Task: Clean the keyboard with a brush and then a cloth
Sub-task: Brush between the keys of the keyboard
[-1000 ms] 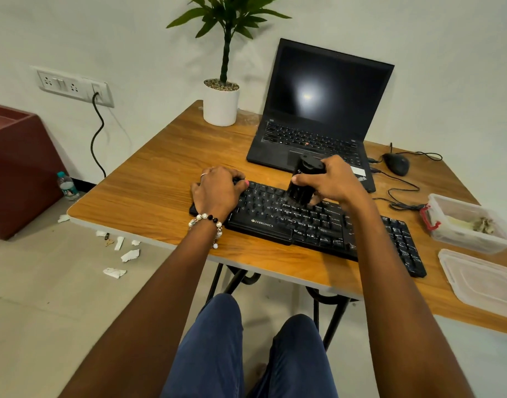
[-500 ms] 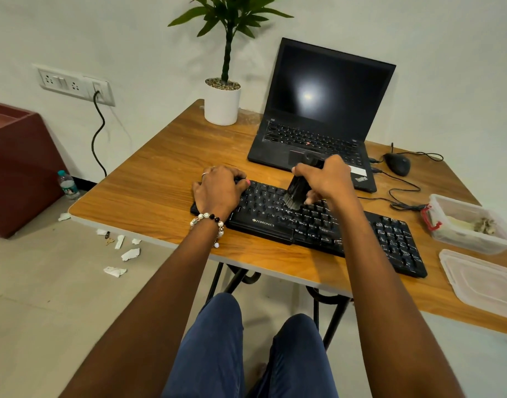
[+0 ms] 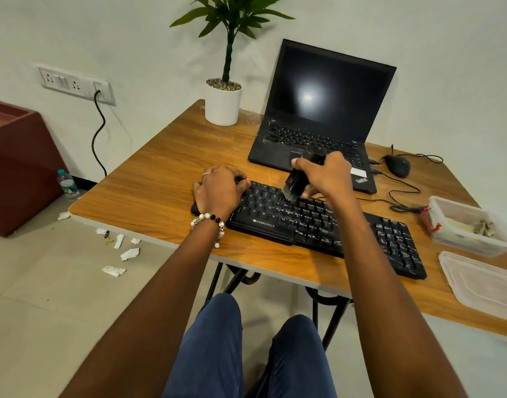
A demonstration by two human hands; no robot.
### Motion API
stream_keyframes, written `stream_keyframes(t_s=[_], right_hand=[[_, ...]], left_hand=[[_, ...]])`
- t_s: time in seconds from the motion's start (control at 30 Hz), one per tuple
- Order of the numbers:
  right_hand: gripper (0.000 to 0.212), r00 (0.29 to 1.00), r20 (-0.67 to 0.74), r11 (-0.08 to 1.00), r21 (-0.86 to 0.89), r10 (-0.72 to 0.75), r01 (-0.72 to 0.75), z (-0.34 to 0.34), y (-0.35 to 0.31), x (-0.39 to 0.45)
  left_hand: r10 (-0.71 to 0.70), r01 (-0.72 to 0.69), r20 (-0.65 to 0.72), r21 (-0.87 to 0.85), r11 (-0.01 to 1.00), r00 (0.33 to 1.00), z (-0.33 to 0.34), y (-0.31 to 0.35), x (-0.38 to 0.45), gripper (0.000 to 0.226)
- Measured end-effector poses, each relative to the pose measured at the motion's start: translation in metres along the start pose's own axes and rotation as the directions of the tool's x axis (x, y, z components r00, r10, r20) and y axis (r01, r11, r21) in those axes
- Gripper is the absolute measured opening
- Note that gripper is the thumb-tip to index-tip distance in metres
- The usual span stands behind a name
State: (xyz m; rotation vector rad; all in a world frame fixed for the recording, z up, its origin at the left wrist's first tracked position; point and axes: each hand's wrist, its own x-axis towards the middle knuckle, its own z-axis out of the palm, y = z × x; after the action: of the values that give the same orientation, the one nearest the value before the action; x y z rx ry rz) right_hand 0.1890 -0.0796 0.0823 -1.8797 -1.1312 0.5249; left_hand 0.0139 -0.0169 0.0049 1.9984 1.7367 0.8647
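A black keyboard (image 3: 309, 222) lies slantwise on the wooden table (image 3: 160, 179). My left hand (image 3: 219, 191) presses down on the keyboard's left end, fingers curled over its far edge. My right hand (image 3: 325, 175) grips a black brush (image 3: 295, 183) by its handle, tilted with the bristles pointing down-left, touching the upper key rows near the keyboard's middle. No cloth is visible outside the plastic box.
An open black laptop (image 3: 321, 116) stands just behind the keyboard. A potted plant (image 3: 223, 104) sits at the back. A wired mouse (image 3: 397, 165) and cables lie at the right, beside a clear plastic box (image 3: 467, 225) and its lid (image 3: 482, 282). Paper scraps (image 3: 129, 254) litter the floor.
The brush has swept leftward and toward the far edge across the keys, tilting more. My left hand has stayed on the keyboard's left end.
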Motion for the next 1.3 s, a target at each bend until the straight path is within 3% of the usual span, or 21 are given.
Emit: stream_keyframes(t_s=[0.2, 0.3, 0.4, 0.5, 0.63, 0.73, 0.87, 1.03, 1.17, 1.3], right_hand=[[0.037, 0.994, -0.089, 0.996, -0.063, -0.065, 0.06, 0.027, 0.011, -0.009], [0.033, 1.0, -0.013, 0.994, -0.108, 0.003, -0.005, 0.022, 0.005, -0.007], [0.032, 0.992, 0.087, 0.996, -0.018, 0.086, -0.085, 0.008, -0.004, 0.002], [0.037, 0.999, -0.015, 0.999, 0.005, 0.041, -0.041, 0.011, -0.005, 0.005], [0.037, 0.996, -0.057, 0.991, -0.121, -0.066, 0.058, 0.029, 0.003, -0.004], [0.031, 0.999, -0.005, 0.983, -0.182, -0.038, 0.037, 0.026, 0.0, -0.006], [0.026, 0.989, 0.121, 0.996, -0.043, 0.08, -0.075, 0.008, -0.012, 0.001], [0.036, 0.999, -0.043, 0.999, 0.046, -0.016, 0.018, 0.024, -0.009, -0.003], [0.037, 0.995, -0.059, 0.994, -0.083, -0.08, 0.075, 0.044, -0.003, -0.008], [0.03, 0.997, 0.078, 0.986, -0.168, 0.024, -0.011, 0.031, -0.014, -0.003]], left_hand=[[0.007, -0.007, -0.004, 0.001, 1.0, 1.0, -0.001, 0.0, -0.001, 0.022], [0.001, -0.001, 0.0, 0.007, 1.0, 1.0, -0.001, 0.001, -0.001, 0.022], [-0.002, 0.002, 0.003, 0.006, 1.0, 1.0, 0.0, 0.0, 0.0, 0.022], [-0.003, 0.003, 0.002, -0.003, 1.0, 1.0, -0.001, 0.0, 0.0, 0.021], [0.003, -0.003, 0.001, 0.003, 1.0, 1.0, -0.001, 0.0, -0.001, 0.021], [0.007, -0.007, -0.009, 0.004, 1.0, 1.0, 0.0, 0.0, -0.001, 0.021], [0.013, -0.013, -0.01, 0.002, 1.0, 1.0, -0.001, 0.0, -0.001, 0.021], [0.015, -0.015, -0.011, 0.009, 1.0, 1.0, 0.0, -0.001, -0.001, 0.021], [0.016, -0.015, -0.021, 0.02, 1.0, 1.0, 0.001, 0.0, -0.001, 0.021], [0.013, -0.013, -0.019, 0.027, 1.0, 1.0, 0.002, -0.001, 0.0, 0.022]])
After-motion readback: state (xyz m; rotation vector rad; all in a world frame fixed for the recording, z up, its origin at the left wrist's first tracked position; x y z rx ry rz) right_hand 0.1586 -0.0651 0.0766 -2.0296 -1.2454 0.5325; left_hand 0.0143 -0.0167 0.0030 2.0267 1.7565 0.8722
